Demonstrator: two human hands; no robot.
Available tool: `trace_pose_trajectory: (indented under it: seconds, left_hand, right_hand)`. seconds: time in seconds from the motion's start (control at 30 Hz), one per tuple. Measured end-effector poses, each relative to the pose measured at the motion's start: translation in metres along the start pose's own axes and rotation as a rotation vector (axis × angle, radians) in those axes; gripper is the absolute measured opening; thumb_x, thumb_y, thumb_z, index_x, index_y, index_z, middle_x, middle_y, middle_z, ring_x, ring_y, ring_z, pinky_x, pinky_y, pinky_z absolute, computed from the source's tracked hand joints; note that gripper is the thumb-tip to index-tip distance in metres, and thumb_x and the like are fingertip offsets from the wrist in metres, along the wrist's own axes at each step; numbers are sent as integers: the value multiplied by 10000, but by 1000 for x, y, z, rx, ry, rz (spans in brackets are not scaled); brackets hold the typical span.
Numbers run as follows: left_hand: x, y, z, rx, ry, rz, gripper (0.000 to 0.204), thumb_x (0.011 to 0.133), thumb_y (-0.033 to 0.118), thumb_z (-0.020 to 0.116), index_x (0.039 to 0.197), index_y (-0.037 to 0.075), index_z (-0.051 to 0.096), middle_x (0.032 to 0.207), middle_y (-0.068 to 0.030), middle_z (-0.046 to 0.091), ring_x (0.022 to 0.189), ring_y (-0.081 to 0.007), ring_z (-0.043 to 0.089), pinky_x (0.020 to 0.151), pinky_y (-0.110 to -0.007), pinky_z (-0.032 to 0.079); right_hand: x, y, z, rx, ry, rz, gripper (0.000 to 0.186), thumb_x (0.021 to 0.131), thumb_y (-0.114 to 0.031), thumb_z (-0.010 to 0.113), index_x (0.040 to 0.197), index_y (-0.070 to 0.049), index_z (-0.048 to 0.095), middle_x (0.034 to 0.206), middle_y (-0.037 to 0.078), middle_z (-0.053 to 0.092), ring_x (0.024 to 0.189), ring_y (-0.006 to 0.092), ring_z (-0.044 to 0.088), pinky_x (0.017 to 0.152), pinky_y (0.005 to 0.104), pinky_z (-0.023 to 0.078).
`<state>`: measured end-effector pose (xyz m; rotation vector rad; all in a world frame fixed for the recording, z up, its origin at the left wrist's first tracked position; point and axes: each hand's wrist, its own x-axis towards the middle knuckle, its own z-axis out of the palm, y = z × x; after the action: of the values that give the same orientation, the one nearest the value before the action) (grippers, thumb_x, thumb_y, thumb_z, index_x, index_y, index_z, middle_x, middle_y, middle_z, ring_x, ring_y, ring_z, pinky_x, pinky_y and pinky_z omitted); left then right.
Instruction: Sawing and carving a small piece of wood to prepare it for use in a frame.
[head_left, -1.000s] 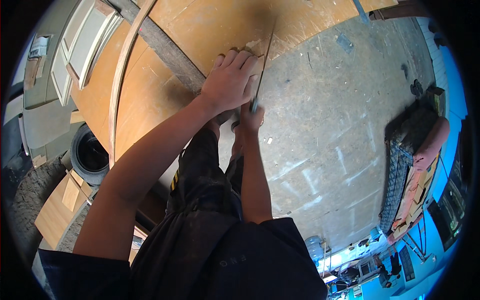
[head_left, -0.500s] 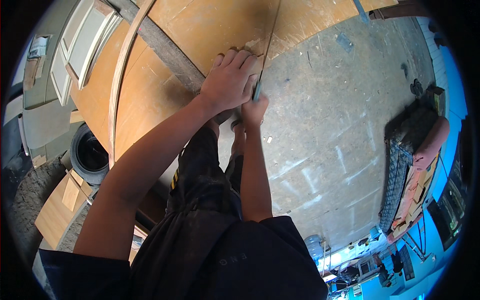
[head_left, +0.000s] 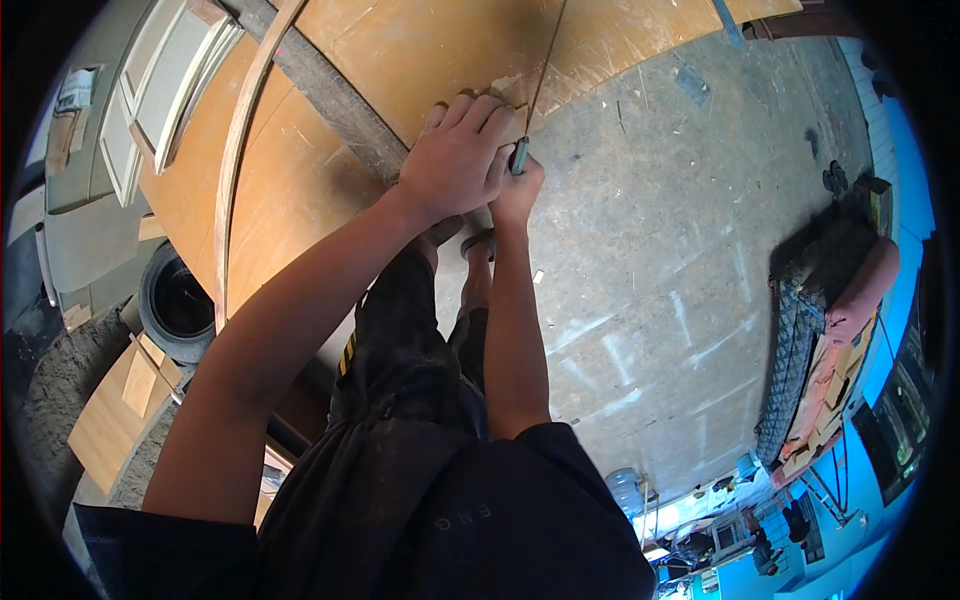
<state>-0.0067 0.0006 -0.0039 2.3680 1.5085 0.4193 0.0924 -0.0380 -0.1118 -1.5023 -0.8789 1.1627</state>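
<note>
My left hand (head_left: 450, 160) lies over a pale wood piece (head_left: 512, 128) at the edge of an orange plywood board (head_left: 400, 55), its fingers curled round it. Just right of it, my right hand (head_left: 515, 190) grips the dark handle of a saw (head_left: 519, 154), whose thin blade points away from me along the wood's right side. A weathered grey plank (head_left: 330, 100) crosses the board and runs under my left hand. My legs and sandalled feet show below my hands.
A curved wood strip (head_left: 232, 190) crosses the board's left. Pale frames (head_left: 170, 90), a tyre (head_left: 180, 300) and panels (head_left: 110, 420) lie left. The concrete floor (head_left: 650, 250) spreads right toward a padded pink-and-dark piece of furniture (head_left: 855, 295). Clutter and blurred dark figures (head_left: 785, 530) are at lower right.
My right hand and the saw handle have moved forward, away from me, over the last second. My left hand stays over the wood with only a slight shift.
</note>
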Motion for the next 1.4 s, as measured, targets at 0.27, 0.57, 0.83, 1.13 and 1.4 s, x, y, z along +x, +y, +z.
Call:
trace_pose_trajectory:
  seconds: [0.27,0.57,0.83,1.13,1.4]
  left_hand:
    - [6,9,-1,6,-6,3,395,859,199,612,1214,37,550,1156,-125,561,1102,-332,517,905,-448,424]
    - [0,1,1,31,-32,-1,390,866,208,614,1213,45,547,1165,-115,556,1096,-319,519,914,-440,418]
    - [6,7,-2,34,0,11,388,851,194,621,1203,49,548,1165,-119,555,1093,-322,520,921,-437,417]
    - [2,3,2,46,6,10,381,838,194,625,1183,54,547,1139,-109,551,1082,-296,512,888,-415,409]
    - [3,5,5,65,9,37,405,848,194,619,1216,40,547,1169,-124,554,1112,-323,511,911,-434,417]
  right_hand:
    - [-119,127,-42,14,141,287,355,877,-134,693,597,14,535,486,47,471,495,136,411,479,388,340]
    - [-8,3,-3,-32,-23,-11,263,862,-129,638,671,36,565,555,171,521,501,170,491,503,408,393]
    - [-113,114,-41,37,141,349,364,897,-142,655,592,10,529,518,99,507,478,166,441,477,391,346]
    - [-6,13,-6,-68,-3,2,281,888,-164,661,709,42,595,563,147,567,507,169,503,516,401,425]
    - [-107,141,-27,-53,151,248,278,886,-157,690,665,-23,590,586,45,560,551,108,504,521,340,416]
